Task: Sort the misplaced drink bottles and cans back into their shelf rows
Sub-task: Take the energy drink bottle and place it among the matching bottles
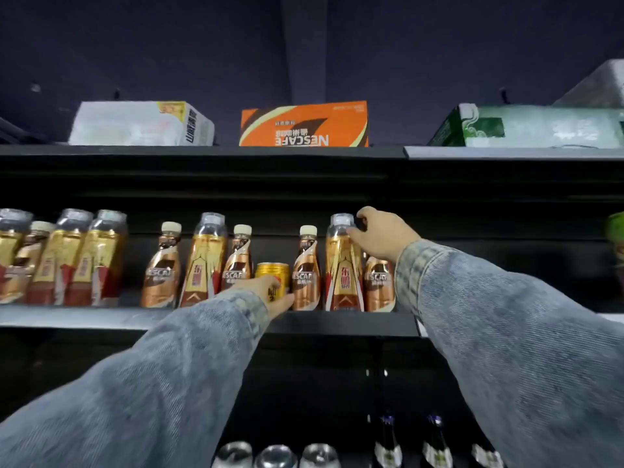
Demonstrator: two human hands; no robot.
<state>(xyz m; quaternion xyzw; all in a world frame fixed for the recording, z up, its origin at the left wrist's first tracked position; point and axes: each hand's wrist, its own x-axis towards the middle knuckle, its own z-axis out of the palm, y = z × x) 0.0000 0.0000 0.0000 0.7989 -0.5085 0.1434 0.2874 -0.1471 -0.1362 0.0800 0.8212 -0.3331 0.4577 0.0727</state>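
Observation:
On the middle shelf [337, 322] stand brown Nescafe bottles [161, 268] mixed with taller gold energy-drink bottles [206, 261]. My left hand [270, 293] is wrapped around a short gold can [270, 270] standing between two Nescafe bottles. My right hand [380, 233] grips the neck and clear cap of a tall gold bottle [342, 275], which stands upright between two other Nescafe bottles. A group of gold bottles [77, 258] fills the shelf's left end. Both arms wear denim sleeves.
The top shelf carries a white case [141, 125], an orange Nescafe carton [304, 125] and a green case [526, 128]. A green object [614, 231] peeks in at the right edge. Below, silver can tops [275, 456] and dark bottles [388, 440] stand.

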